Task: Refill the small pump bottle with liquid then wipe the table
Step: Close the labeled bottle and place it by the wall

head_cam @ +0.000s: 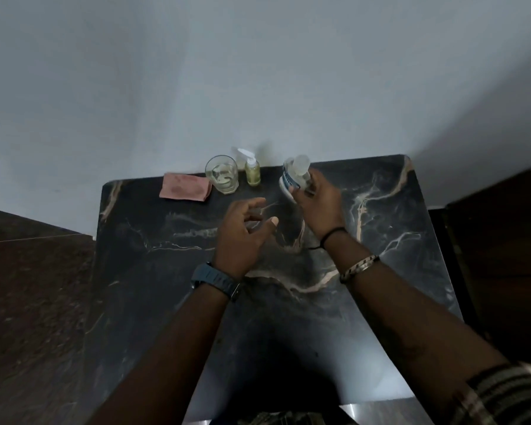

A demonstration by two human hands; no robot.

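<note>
A striped sleeve [503, 391] shows at the near right corner, on the right arm. Two bare arms reach forward over a dark counter of black stone with pale wavy lines [380, 240].

The left arm wears a dark blue watch [215, 282] on the wrist. The left hand [242, 231] hangs above the middle of the counter. Its fingers [253, 204] are spread apart and a little bent, and they hold nothing.

The right arm wears a silver bangle [359, 266] and, closer to the hand, a thin black thread [333, 234]. The right hand [319, 204] is farther away, near the back of the counter. Its fingers [299, 191] are curled tight around a clear plastic bottle with a blue and white label [295, 176]. The bottle is tilted, and its clear cap end points up and toward the wall. It is blurry, so I cannot tell if the cap is on tight.

At the back edge of the counter, a small pump bottle with yellow-green liquid and a white pump top [252, 171] stands upright. It is well to the left of the right hand. Just beside it on the left stands a clear drinking glass [222, 174] with some liquid in it. Left of the glass lies a folded pink cloth [185, 187], flat on the counter.

Behind them all is a plain grey wall [258, 72].
</note>
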